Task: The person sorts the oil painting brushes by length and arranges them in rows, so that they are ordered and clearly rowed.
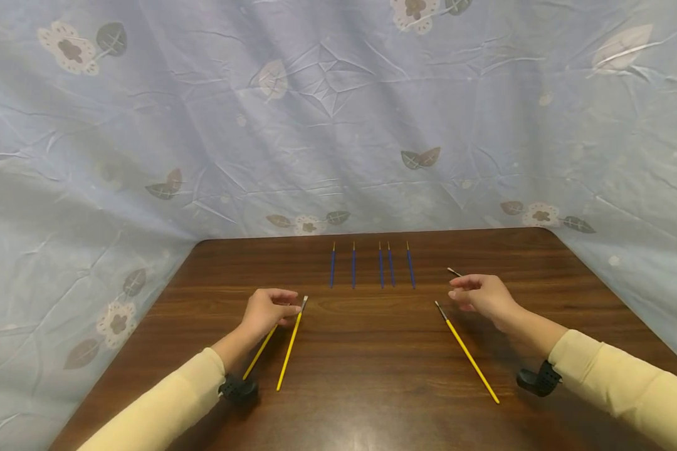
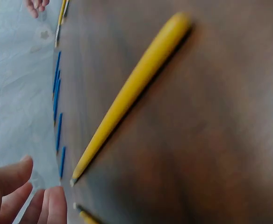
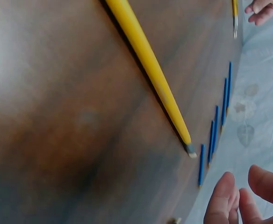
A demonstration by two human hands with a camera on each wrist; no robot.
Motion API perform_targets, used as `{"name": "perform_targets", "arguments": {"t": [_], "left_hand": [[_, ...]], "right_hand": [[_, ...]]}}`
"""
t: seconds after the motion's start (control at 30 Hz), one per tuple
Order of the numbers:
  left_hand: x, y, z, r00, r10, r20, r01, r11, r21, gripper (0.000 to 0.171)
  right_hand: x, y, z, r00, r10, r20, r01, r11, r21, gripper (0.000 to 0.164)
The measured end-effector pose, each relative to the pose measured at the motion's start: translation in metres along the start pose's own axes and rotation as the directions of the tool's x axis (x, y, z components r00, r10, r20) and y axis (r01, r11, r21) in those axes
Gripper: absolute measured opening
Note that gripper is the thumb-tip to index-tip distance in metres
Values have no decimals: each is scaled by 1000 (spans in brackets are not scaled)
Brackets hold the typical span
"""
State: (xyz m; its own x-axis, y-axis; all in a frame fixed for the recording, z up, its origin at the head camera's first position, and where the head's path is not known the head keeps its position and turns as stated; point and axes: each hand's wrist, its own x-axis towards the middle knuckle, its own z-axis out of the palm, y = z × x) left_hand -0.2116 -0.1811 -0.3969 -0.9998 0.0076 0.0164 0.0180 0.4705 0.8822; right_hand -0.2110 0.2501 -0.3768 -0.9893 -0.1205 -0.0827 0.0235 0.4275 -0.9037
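My left hand (image 1: 267, 309) hovers over the left part of the table, thumb and fingers apart with nothing between them. Two yellow paintbrushes lie by it: one brush (image 1: 291, 351) slants just to its right, bristles pointing away, and the other (image 1: 259, 354) runs partly hidden beneath the hand. On the right side, my right hand (image 1: 485, 297) is likewise empty, fingers loosely bent and spread from the thumb (image 3: 266, 183). A yellow paintbrush (image 1: 469, 357) lies to its left. Beyond the fingers a further brush tip (image 1: 454, 272) pokes out, the rest covered by hand and arm.
Several thin blue brushes (image 1: 353, 266) lie in a row near the far edge of the brown wooden table (image 1: 367, 351), tips pointing away. A pale floral cloth (image 1: 338, 125) hangs behind and around the table. Each wrist wears a black strap device (image 1: 541, 378).
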Motion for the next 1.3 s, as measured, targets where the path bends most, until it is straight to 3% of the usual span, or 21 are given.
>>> {"name": "perform_targets", "arguments": {"t": [0.23,0.47,0.97,1.13,1.3], "left_hand": [[-21,-5,6,997,24,-71,-22,1000,19,33],[-37,-11,12,998,24,-64,-22,999,30,37],[-36,-17,21,993,69,-95,-62,995,73,37],[-36,-17,21,993,68,-95,-59,994,89,36],[-35,-19,21,993,57,-101,-47,994,100,34]], "right_hand": [[-22,8,6,1000,-1,-31,2,1000,15,44],[-39,19,11,999,26,-39,-25,1000,14,44],[-47,31,22,997,62,-38,-63,997,-38,43],[-49,33,22,999,27,-43,-32,993,-118,45],[-50,35,26,998,2,-58,-9,992,-128,46]]}}
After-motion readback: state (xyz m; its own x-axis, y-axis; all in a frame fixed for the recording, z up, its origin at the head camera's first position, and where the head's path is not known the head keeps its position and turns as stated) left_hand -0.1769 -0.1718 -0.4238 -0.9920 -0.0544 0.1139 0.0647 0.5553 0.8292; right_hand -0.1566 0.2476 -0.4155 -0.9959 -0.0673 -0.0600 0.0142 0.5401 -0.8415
